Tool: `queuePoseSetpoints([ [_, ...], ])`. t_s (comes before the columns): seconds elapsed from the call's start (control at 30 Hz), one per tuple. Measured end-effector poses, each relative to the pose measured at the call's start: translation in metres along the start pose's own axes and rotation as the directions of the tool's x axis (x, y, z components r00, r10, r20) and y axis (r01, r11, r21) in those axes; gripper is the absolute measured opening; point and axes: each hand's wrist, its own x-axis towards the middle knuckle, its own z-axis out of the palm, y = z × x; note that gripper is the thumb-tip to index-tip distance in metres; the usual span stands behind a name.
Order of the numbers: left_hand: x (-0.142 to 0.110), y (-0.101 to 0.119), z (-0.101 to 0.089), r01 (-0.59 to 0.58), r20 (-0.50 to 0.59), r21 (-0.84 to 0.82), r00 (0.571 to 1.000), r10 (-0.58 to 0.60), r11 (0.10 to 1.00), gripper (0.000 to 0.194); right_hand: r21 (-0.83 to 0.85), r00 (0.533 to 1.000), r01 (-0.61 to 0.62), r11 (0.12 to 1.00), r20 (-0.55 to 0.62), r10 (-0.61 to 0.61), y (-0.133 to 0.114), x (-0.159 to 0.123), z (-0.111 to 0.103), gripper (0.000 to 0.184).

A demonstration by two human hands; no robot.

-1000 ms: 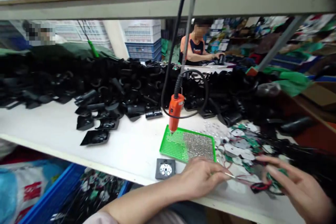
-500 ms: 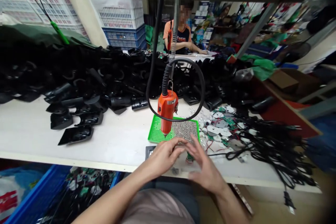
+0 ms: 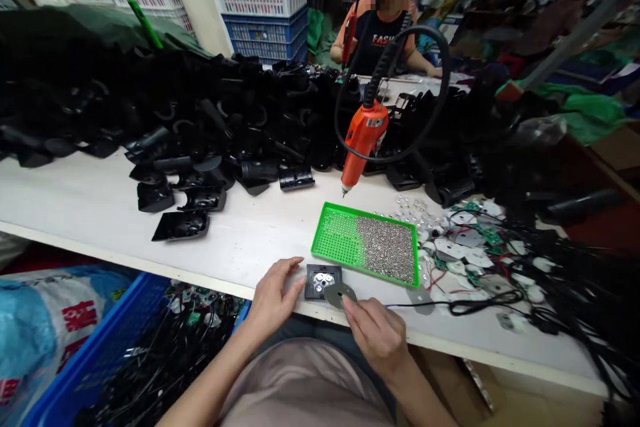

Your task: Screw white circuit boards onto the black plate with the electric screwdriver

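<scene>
My right hand (image 3: 377, 333) pinches a flat grey round disc (image 3: 340, 295) by its edge. The disc partly covers the lower right corner of a small black block (image 3: 311, 288), which has shiny round metal pieces in its middle. To the left of this block is my left hand (image 3: 275, 299), its thumb and fingers apart and nothing in them. Behind the block lies a green perforated tray (image 3: 333, 253); small metal screws (image 3: 390, 247) are heaped over its right part. An orange electric screwdriver (image 3: 365, 140) hangs above and behind the tray, its tip pointing down.
Black plastic housings (image 3: 200, 120) pile up along the back. At the right are white discs, circuit boards and wires (image 3: 465, 250) with black cables (image 3: 565, 280). A blue crate (image 3: 115, 337) stands below the front edge at left. Across the bench sits another person (image 3: 385, 40).
My hands have moved apart from their spot together before the tray. The left is now beside the block, and the grey disc shows in the right. The view has shifted, too.
</scene>
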Motion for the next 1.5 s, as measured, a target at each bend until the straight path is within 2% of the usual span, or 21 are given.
queuePoseSetpoints([
  [0.1, 0.008, -0.018, 0.002, -0.191, 0.092, 0.114, 0.979, 0.181, 0.975, 0.070, -0.097, 0.998, 0.036, 0.995, 0.052, -0.031, 0.001, 0.006, 0.016, 0.015],
  [0.17, 0.012, -0.023, 0.008, -0.227, 0.124, 0.158, 0.970, 0.209, 0.961, 0.079, -0.138, 0.995, 0.057, 0.989, 0.091, -0.045, 0.002, 0.008, 0.025, 0.015],
  [0.43, 0.014, -0.026, 0.014, -0.228, 0.105, 0.171, 0.972, 0.212, 0.959, 0.069, -0.191, 0.983, 0.117, 0.975, 0.162, -0.086, 0.001, 0.000, 0.047, 0.016],
  [0.53, 0.015, -0.031, 0.016, -0.244, 0.090, 0.164, 0.969, 0.232, 0.956, 0.069, -0.204, 0.986, 0.122, 0.971, 0.138, -0.095, -0.005, -0.001, 0.051, 0.015],
  [0.83, 0.015, -0.034, 0.018, -0.264, 0.073, 0.156, 0.964, 0.255, 0.952, 0.069, -0.255, 0.992, 0.105, 0.961, 0.095, -0.083, -0.011, 0.002, 0.049, 0.012],
  [1.5, 0.016, -0.034, 0.016, -0.263, 0.081, 0.127, 0.964, 0.254, 0.956, 0.069, -0.273, 0.987, 0.079, 0.959, 0.157, -0.037, -0.014, -0.002, 0.047, 0.019],
])
